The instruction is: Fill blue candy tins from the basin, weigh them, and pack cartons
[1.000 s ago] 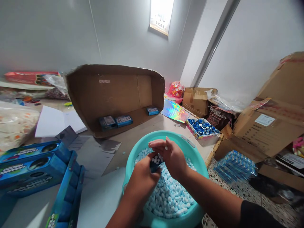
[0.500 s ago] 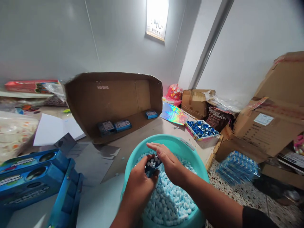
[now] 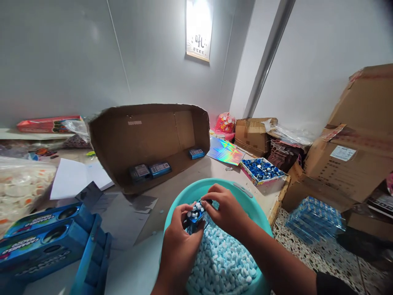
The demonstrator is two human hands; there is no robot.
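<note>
My left hand [image 3: 181,248] is wrapped round a small blue box [image 3: 193,226], held tilted above a turquoise basin [image 3: 260,217]. White and pale-blue candies [image 3: 195,210] show in the box's open top. With its fingertips pinched at the far right edge of that box, my right hand [image 3: 226,208] partly covers it; the exact part gripped is hard to make out. Below both hands, a heap of loose pale-blue and white candies [image 3: 225,254] lies in the basin.
Behind the basin a brown carton [image 3: 147,139] lies on its side with small blue boxes [image 3: 160,168] inside. Large blue printed boxes [image 3: 46,241] stand at left. A tray of shiny blue pieces [image 3: 262,170] sits at right, with cartons [image 3: 346,164] beyond.
My right hand has gone from flat over the box, fingers stretched, to a pinch at its edge. My left hand keeps hold of the box. The view has tilted up slightly.
</note>
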